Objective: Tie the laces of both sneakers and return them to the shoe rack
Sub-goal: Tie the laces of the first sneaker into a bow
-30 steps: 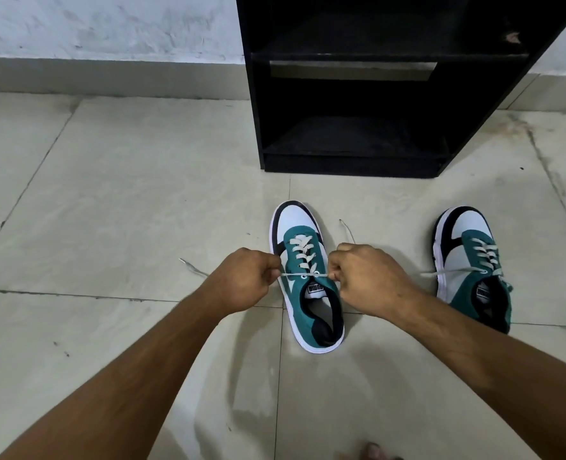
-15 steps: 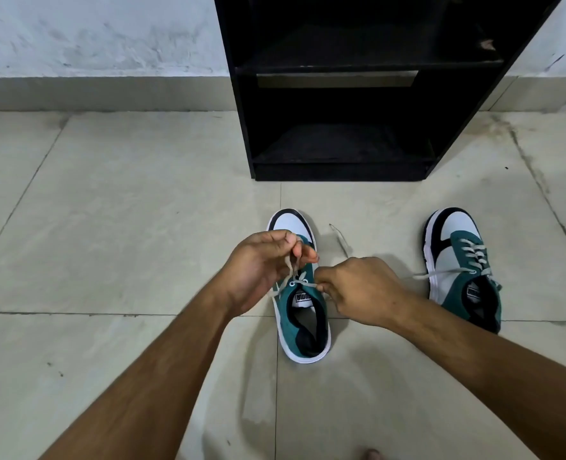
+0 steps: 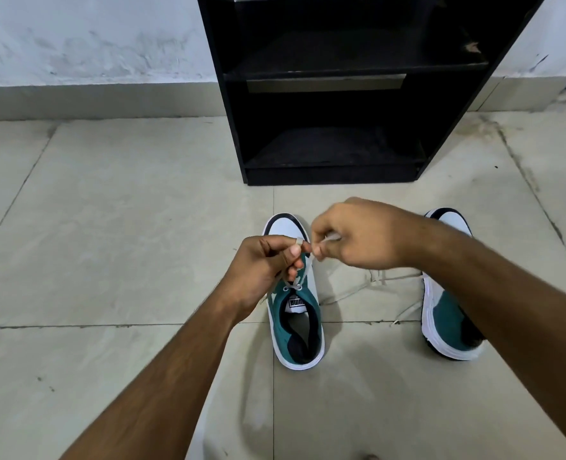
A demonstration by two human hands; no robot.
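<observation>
Both hands, left hand [image 3: 268,267] and right hand [image 3: 358,237], grasp the lace [image 3: 303,277] of the sneaker [image 3: 294,313] before the shoe rack [image 3: 338,94], bow unfinished; second sneaker [image 3: 447,313] untied, neither racked

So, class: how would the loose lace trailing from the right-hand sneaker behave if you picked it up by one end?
The loose lace lies in slack curves on the floor, so it is probably floppy and would dangle. It looks thin, likely very light. Still threaded into the right-hand sneaker, it might tug that shoe.
</observation>
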